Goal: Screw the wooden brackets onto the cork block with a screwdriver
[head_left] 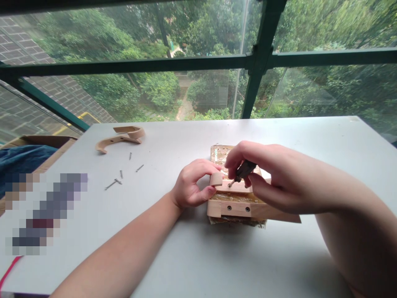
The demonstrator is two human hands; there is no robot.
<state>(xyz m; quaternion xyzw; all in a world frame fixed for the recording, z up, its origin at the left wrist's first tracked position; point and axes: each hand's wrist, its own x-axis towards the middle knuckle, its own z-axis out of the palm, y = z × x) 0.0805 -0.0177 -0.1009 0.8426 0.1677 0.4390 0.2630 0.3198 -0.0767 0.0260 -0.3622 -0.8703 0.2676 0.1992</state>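
My left hand [196, 182] is closed on the curled end of a wooden hook [216, 179], which lies across a block wrapped in clear tape [221, 153]. In my right hand [263, 174] is a small dark screwdriver [245, 170], tilted, its tip at a screw [229, 185] in that hook. Nearer to me, a second wooden hook [273, 210] lies on the block with two screw heads, one of them a screw [229, 207], in its flat face. My right hand hides part of the first hook and the far side of the block.
Two loose wooden hooks [119, 140] lie at the table's far left. Several loose screws [139, 168] are scattered in front of them. A blurred-out object [49, 215] is on the left, beside a cardboard box [58, 145] with blue cloth. Windows stand behind the white table [173, 265].
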